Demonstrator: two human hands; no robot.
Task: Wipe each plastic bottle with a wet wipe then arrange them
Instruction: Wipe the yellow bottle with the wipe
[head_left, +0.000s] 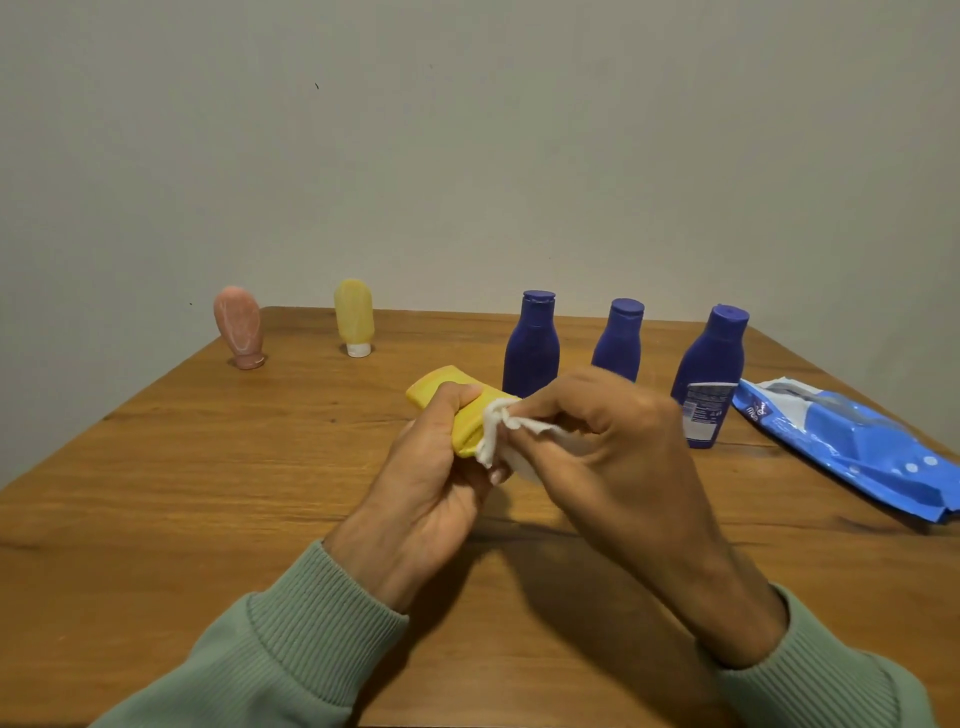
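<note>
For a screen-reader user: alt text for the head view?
The left hand grips a yellow bottle; the right hand presses a white wipe to it above a wooden table. Behind stand a pink tube, a yellow tube and three blue bottles; a wipe pack lies right.

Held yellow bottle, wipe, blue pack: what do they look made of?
Yellow bottle: probably soft plastic, opaque and satin; it has a smooth skin, a faint sheen and a rounded end.
Wipe: likely nonwoven cloth, white and matte; it is limp and crumpled, with a ragged edge.
Pack: thin plastic film, glossy; it shows sharp creases, bright glints and a printed face.
</note>
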